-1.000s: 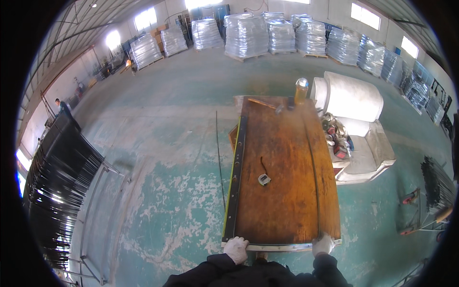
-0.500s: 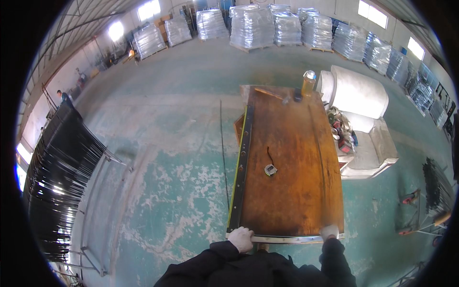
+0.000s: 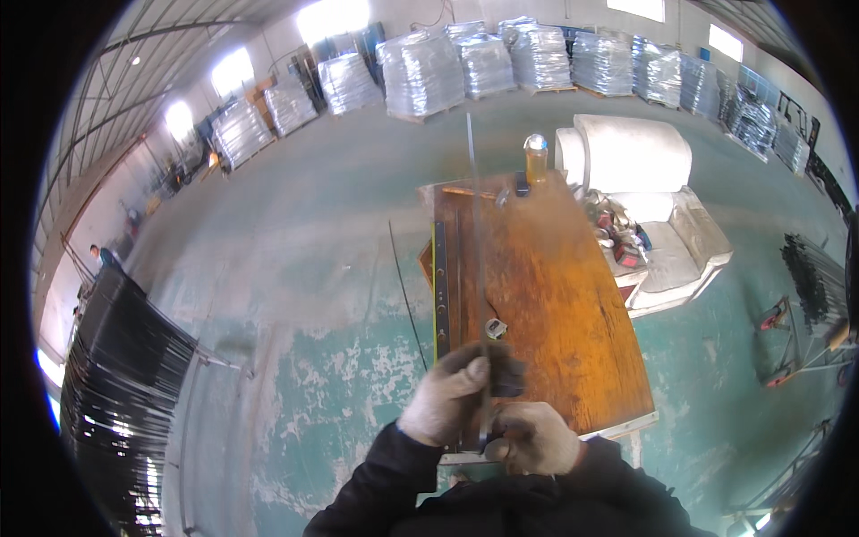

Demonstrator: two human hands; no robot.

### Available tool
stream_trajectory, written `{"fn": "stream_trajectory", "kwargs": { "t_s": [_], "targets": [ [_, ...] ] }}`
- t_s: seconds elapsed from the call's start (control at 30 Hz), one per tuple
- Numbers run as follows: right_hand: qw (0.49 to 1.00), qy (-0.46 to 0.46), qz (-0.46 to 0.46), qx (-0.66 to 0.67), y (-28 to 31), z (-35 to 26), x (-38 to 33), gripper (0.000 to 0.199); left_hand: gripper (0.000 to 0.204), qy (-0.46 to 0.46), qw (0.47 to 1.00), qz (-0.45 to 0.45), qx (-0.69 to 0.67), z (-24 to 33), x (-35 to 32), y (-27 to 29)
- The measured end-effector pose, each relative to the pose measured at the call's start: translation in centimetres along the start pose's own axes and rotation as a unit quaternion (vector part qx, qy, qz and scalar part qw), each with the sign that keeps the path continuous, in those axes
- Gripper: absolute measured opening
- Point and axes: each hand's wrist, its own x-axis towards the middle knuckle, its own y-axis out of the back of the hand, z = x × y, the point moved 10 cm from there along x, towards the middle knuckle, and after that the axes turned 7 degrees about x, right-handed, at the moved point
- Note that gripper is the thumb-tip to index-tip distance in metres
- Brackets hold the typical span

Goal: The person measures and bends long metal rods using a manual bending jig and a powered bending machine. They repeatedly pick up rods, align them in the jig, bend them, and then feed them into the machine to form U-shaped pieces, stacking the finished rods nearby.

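Note:
A long thin grey strip point(image 3: 477, 224) stands out in front of me, from my hands past the far edge of the wooden table point(image 3: 564, 313). My left hand point(image 3: 452, 389), in a dirty whitish glove, is closed around it over the table's near left part. A dark patch beside those fingers is too blurred to make out. My right hand point(image 3: 534, 438), gloved too, is closed at the strip's near end by the table's front edge. Just beyond my left hand a small round tape measure point(image 3: 495, 328) lies on the table. A dark bar with round holes point(image 3: 440, 286) runs along the left edge.
At the table's far end are a bottle of yellowish liquid point(image 3: 536, 159), a small dark box point(image 3: 522, 184) and a hammer-like tool point(image 3: 470, 192). A worn white armchair point(image 3: 667, 233) holding tools stands right. Black rods point(image 3: 116, 358) hang on a left rack. Wrapped pallets point(image 3: 420, 76) line the back.
Both hands have left the table's front edge and come together over its near left part. They now hold up the long thin strip. The view has shifted, moving the table slightly left.

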Motion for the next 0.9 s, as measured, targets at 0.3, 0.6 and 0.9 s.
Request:
{"fn": "stream_trajectory", "kwargs": {
  "t_s": [0.3, 0.6, 0.9],
  "targets": [
    [0.982, -0.19, -0.013, 0.001, -7.0, 39.8, 2.4, 0.034, 0.055, -0.026, 0.983, 0.073, -0.167, 6.6, -6.1, 1.0],
    [0.864, -0.102, 0.492, 0.034, 16.1, 42.7, -9.3, 0.027, 0.055, 0.021, 0.98, 0.172, 0.102, 5.7, -8.6, 8.7],
    [0.735, -0.232, 0.565, -0.294, 24.7, 33.4, -19.6, 0.036, 0.051, 0.204, 0.767, 0.271, 0.544, -20.3, -6.5, 24.4]
  ]
}}
